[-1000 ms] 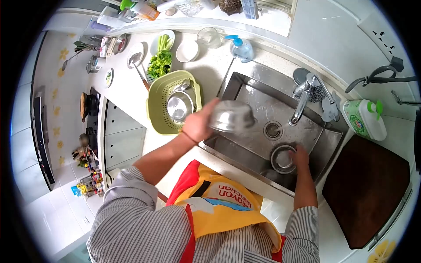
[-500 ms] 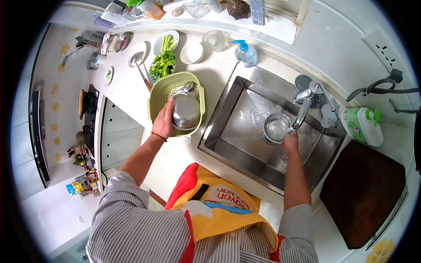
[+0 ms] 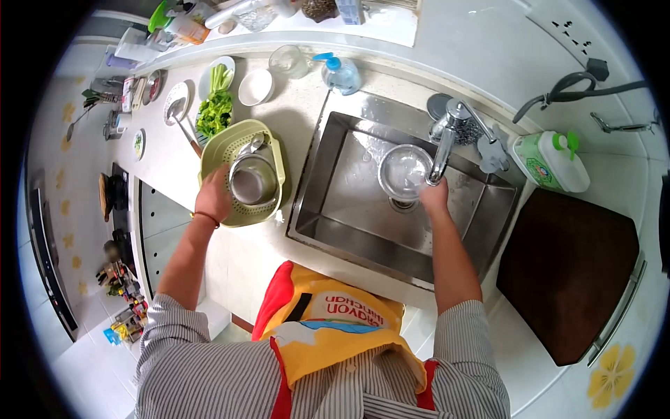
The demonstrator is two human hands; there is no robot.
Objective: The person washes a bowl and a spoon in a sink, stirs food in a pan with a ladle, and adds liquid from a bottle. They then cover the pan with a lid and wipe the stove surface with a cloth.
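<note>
My right hand (image 3: 434,196) is closed on the rim of a round bowl (image 3: 405,173), which is under the faucet (image 3: 444,150) over the steel sink (image 3: 356,239). The bowl looks clear or shiny, with water in it. At the left, my left hand (image 3: 214,195) rests at the near left side of a green colander (image 3: 243,218). Its fingertips reach over the colander's rim, and whether they grip it is hard to see. Inside the colander lie a steel bowl (image 3: 252,179) and another metal piece at its far side.
Behind the colander are a plate with green vegetables (image 3: 215,112), a white bowl (image 3: 256,87), a glass bowl (image 3: 289,62) and a blue soap bottle (image 3: 341,75). A ladle (image 3: 184,126) lies left. Right of the sink stand a detergent bottle (image 3: 548,162) and a dark board (image 3: 569,276).
The view has shifted, so everything sits further left. The bowl in my right hand now shows its round opening more fully under the faucet. My left hand has moved outward to the colander's left side.
</note>
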